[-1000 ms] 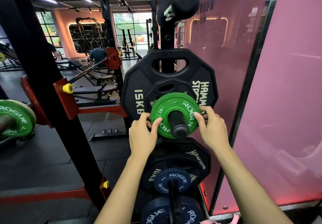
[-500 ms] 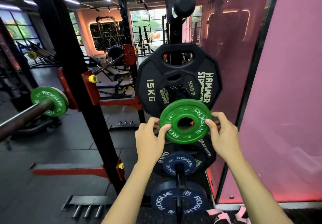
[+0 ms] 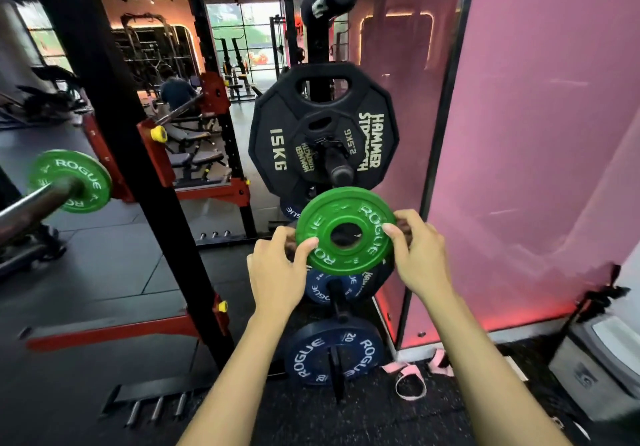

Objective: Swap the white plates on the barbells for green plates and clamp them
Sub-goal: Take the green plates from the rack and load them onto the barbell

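Note:
A small green plate [image 3: 346, 210] marked ROGUE hangs in the air in front of the storage rack, clear of its peg [image 3: 341, 173]. My left hand [image 3: 277, 265] grips its left rim, thumb on the face. My right hand [image 3: 420, 255] grips the right rim the same way. At the far left a second green plate [image 3: 88, 171] sits on the end of a barbell [image 3: 31, 203] in the rack. No white plate and no clamp are in view.
Black Hammer Strength plates [image 3: 277, 133] hang on the storage post above my hands, blue Rogue plates [image 3: 311, 355] below. A black rack upright [image 3: 114, 140] stands to the left, a pink wall [image 3: 536, 133] to the right. Pink straps [image 3: 408, 379] lie on the floor.
Both hands have pulled the green plate off the storage peg and drawn it back and down. My view has backed away, bringing the barbell's green plate closer in at the left.

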